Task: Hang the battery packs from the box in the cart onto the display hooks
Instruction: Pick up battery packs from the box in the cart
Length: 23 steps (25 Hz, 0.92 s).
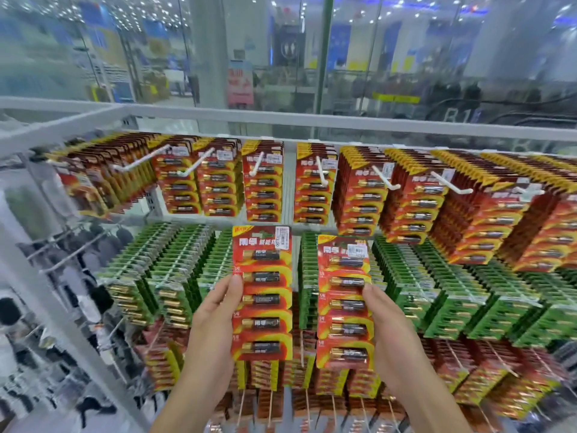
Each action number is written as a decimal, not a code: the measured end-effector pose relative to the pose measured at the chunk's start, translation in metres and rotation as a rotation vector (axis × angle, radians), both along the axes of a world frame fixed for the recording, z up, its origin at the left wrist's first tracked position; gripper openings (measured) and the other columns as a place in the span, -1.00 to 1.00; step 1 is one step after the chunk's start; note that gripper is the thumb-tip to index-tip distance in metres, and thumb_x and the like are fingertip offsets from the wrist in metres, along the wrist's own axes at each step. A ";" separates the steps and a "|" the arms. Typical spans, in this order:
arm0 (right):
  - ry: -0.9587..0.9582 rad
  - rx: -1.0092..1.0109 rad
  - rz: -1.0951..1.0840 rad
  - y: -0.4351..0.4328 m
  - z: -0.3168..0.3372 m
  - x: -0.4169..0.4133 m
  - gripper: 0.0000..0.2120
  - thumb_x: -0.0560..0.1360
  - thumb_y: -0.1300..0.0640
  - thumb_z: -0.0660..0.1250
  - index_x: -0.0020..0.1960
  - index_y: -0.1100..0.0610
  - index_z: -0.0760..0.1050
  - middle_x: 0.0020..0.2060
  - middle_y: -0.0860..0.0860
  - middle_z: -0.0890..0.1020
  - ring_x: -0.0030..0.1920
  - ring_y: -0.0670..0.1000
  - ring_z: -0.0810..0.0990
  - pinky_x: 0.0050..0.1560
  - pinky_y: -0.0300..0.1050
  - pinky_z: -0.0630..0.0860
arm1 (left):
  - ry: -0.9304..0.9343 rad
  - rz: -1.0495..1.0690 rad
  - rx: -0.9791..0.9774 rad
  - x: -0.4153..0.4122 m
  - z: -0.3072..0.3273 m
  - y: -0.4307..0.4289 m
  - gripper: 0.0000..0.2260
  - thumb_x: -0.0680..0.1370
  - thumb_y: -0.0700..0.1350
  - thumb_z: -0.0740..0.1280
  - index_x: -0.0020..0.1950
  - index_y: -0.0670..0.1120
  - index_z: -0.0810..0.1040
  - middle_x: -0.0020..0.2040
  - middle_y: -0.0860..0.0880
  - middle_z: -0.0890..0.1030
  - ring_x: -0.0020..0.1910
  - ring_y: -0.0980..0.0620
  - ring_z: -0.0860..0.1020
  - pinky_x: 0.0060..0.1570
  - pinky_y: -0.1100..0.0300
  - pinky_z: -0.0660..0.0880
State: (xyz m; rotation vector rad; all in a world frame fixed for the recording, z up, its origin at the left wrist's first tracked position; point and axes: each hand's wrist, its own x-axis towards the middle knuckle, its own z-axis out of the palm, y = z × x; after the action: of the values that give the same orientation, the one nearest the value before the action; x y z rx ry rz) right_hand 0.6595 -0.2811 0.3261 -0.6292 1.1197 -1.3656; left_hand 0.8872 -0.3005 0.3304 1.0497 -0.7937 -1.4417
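My left hand (215,310) holds a tall red battery pack (262,295) upright by its left edge, thumb on the front. My right hand (384,314) holds a second red battery pack (345,303) by its right edge. Both packs are raised in front of the green middle row, just below the top row of red packs. White display hooks (257,164) (321,170) stick out of the top row straight above the two held packs. The cart and its box are out of view.
The rack carries red packs on the top row (437,195), green packs (175,270) in the middle and red packs (468,370) lower down. A grey frame rail (312,121) runs above. Bare wire hooks (68,251) stick out at the left.
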 end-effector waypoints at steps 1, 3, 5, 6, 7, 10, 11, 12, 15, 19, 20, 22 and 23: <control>0.005 -0.008 0.006 -0.004 0.002 -0.001 -0.75 0.67 -0.04 0.22 0.29 -0.02 0.53 -0.20 -0.15 0.76 -0.19 -0.10 0.76 -0.04 0.11 0.61 | -0.007 0.007 -0.036 0.002 0.008 -0.003 -0.70 0.62 0.08 0.31 0.23 -0.04 0.67 0.11 -0.17 0.74 0.05 -0.26 0.72 0.10 -0.20 0.62; 0.009 -0.035 0.016 -0.010 0.007 0.001 -0.74 0.67 -0.04 0.22 0.28 0.01 0.54 -0.11 -0.08 0.77 -0.13 -0.02 0.77 -0.08 0.08 0.64 | -0.033 0.023 -0.124 0.008 0.023 -0.013 -0.71 0.64 0.07 0.29 0.20 -0.05 0.68 0.10 -0.19 0.74 0.03 -0.26 0.72 0.03 -0.16 0.64; -0.001 -0.063 0.021 -0.014 0.006 0.002 -0.69 0.65 -0.05 0.23 0.31 0.04 0.56 -0.01 0.06 0.77 -0.06 0.10 0.77 -0.09 0.09 0.64 | -0.066 0.042 -0.209 0.014 0.039 -0.026 -0.72 0.67 0.05 0.27 0.20 -0.07 0.68 0.09 -0.20 0.73 0.01 -0.25 0.73 -0.06 -0.12 0.68; -0.007 -0.059 0.030 -0.014 0.008 0.004 -0.64 0.63 -0.06 0.26 0.35 0.04 0.54 0.04 0.08 0.76 -0.01 0.14 0.76 -0.06 0.12 0.64 | -0.074 0.043 -0.233 0.016 0.046 -0.032 -0.72 0.68 0.03 0.27 0.21 -0.09 0.67 0.09 -0.20 0.74 -0.01 -0.23 0.73 -0.09 -0.10 0.70; -0.020 -0.052 0.025 -0.016 0.006 0.005 -0.59 0.60 -0.07 0.29 0.40 0.03 0.51 0.07 0.07 0.75 0.02 0.15 0.76 -0.04 0.14 0.64 | -0.081 0.040 -0.249 0.018 0.053 -0.038 -0.72 0.69 0.03 0.27 0.22 -0.09 0.66 0.08 -0.20 0.74 -0.04 -0.22 0.74 -0.13 -0.07 0.71; -0.050 -0.041 0.030 -0.017 0.007 0.007 -0.57 0.59 -0.04 0.32 0.42 0.05 0.47 0.05 0.04 0.76 0.00 0.14 0.76 -0.03 0.16 0.63 | -0.104 0.041 -0.261 0.021 0.066 -0.050 -0.73 0.68 0.03 0.28 0.24 -0.07 0.66 0.06 -0.17 0.75 -0.06 -0.20 0.74 -0.17 -0.04 0.70; -0.052 -0.041 0.036 -0.018 0.005 0.006 -0.58 0.58 -0.04 0.31 0.41 0.06 0.48 0.05 0.07 0.76 0.01 0.16 0.76 -0.03 0.16 0.63 | -0.105 0.044 -0.253 0.021 0.067 -0.053 -0.73 0.68 0.04 0.28 0.25 -0.06 0.65 0.07 -0.16 0.75 -0.03 -0.20 0.74 -0.12 -0.07 0.70; -0.052 -0.041 0.051 -0.018 0.006 0.007 -0.58 0.58 -0.04 0.31 0.40 0.07 0.50 0.06 0.08 0.75 0.01 0.17 0.76 -0.03 0.16 0.63 | -0.105 0.043 -0.238 0.020 0.067 -0.056 -0.73 0.68 0.04 0.29 0.26 -0.05 0.65 0.08 -0.14 0.75 0.00 -0.21 0.74 -0.05 -0.11 0.69; -0.046 -0.035 0.045 -0.019 0.002 0.006 -0.53 0.54 -0.06 0.35 0.41 0.05 0.50 0.11 0.07 0.74 0.05 0.17 0.75 0.02 0.19 0.63 | -0.099 0.024 -0.193 0.019 0.065 -0.059 -0.76 0.68 0.03 0.29 0.24 -0.01 0.65 0.08 -0.11 0.76 0.01 -0.19 0.74 0.01 -0.13 0.67; -0.040 -0.034 0.052 -0.018 0.001 0.005 -0.62 0.61 -0.02 0.29 0.39 0.04 0.50 0.08 0.09 0.75 0.02 0.17 0.75 0.00 0.17 0.63 | -0.077 0.037 -0.195 0.015 0.061 -0.062 -0.79 0.69 0.03 0.28 0.17 0.01 0.68 0.04 -0.12 0.76 -0.06 -0.16 0.75 -0.14 -0.06 0.71; -0.037 -0.027 0.050 -0.017 0.002 0.005 -0.63 0.62 -0.02 0.29 0.39 0.04 0.50 0.08 0.09 0.75 0.02 0.17 0.75 -0.01 0.16 0.63 | -0.075 0.052 -0.193 0.014 0.060 -0.062 -0.79 0.69 0.03 0.29 0.17 0.01 0.68 0.03 -0.12 0.76 -0.06 -0.16 0.75 -0.13 -0.06 0.71; -0.047 -0.017 0.061 -0.018 0.001 0.003 -0.59 0.60 -0.03 0.31 0.41 0.05 0.49 0.12 0.11 0.73 0.06 0.20 0.74 0.02 0.19 0.63 | -0.069 0.086 -0.183 0.008 0.057 -0.063 -0.78 0.69 0.03 0.29 0.19 0.00 0.68 0.04 -0.12 0.76 -0.05 -0.17 0.75 -0.06 -0.10 0.69; -0.048 -0.014 0.067 -0.018 0.001 0.003 -0.57 0.58 -0.04 0.31 0.41 0.06 0.50 0.14 0.14 0.72 0.09 0.23 0.73 0.04 0.20 0.62 | -0.066 0.103 -0.176 0.005 0.055 -0.063 -0.78 0.69 0.03 0.29 0.19 0.00 0.68 0.04 -0.12 0.76 -0.04 -0.18 0.75 -0.01 -0.13 0.67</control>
State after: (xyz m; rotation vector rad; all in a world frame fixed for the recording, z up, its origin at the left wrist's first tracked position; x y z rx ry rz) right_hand 0.6622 -0.2994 0.3268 -0.6351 1.0429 -1.3253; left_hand 0.8925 -0.3630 0.3850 0.9925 -0.8851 -1.2323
